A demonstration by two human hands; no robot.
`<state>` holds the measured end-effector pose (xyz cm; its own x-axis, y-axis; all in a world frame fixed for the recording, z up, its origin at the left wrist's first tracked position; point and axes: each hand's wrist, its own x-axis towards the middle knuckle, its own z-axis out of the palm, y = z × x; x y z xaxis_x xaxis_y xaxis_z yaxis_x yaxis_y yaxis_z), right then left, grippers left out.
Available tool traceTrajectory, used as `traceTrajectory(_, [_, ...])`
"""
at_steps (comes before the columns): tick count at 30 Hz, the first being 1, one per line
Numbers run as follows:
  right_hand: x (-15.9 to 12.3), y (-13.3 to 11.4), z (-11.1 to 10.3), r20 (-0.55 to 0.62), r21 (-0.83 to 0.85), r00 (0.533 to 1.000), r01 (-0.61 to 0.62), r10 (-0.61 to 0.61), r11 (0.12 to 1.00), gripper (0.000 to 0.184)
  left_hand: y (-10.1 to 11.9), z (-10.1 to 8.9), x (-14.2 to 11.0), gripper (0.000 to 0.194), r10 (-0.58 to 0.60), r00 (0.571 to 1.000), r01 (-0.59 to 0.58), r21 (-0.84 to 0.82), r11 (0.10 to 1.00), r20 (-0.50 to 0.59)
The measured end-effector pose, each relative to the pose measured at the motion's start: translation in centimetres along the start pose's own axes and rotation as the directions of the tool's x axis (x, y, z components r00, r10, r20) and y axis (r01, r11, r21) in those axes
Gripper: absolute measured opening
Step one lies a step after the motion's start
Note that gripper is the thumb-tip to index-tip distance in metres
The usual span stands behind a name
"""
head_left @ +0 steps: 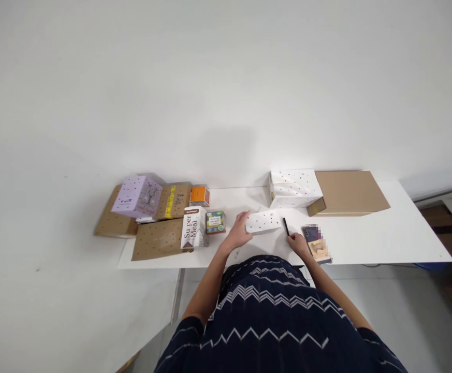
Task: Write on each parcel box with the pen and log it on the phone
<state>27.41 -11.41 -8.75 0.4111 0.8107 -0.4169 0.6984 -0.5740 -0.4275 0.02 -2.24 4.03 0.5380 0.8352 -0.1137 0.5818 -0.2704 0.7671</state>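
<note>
My left hand (239, 231) grips the left end of a small white box (263, 221) with rows of little dark marks on its top. The box lies flat on the white table in front of my body. In my right hand (297, 243) is a slim black marker pen (285, 226), pinched near its lower end and pointing away from me, just right of the box and apart from it. A phone (311, 235) lies beside my right hand, partly covered by a card with a picture (319, 250).
Left on the table (396, 238) are a Super Meal box (194, 228), a small green box (215, 221), an orange box (200, 195), a lilac box (137, 197) and brown cartons (158, 239). At the back right stand a larger white dotted box (295, 187) and a big brown carton (350, 191).
</note>
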Motion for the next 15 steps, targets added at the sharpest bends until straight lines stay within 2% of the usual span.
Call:
traceTrajectory(7, [0.0,0.1,0.0,-0.017,0.076,1.0,-0.016,0.017,0.997,0.022,-0.8,0.8,-0.1,0.088,-0.041,0.998,0.031,-0.153,0.988,-0.056])
traceTrajectory(15, [-0.1,-0.1,-0.2,-0.053,0.227,0.998,-0.029,0.042,0.973,0.015,-1.4,1.0,0.1,0.08,-0.009,0.997,-0.005,-0.187,0.982,-0.075])
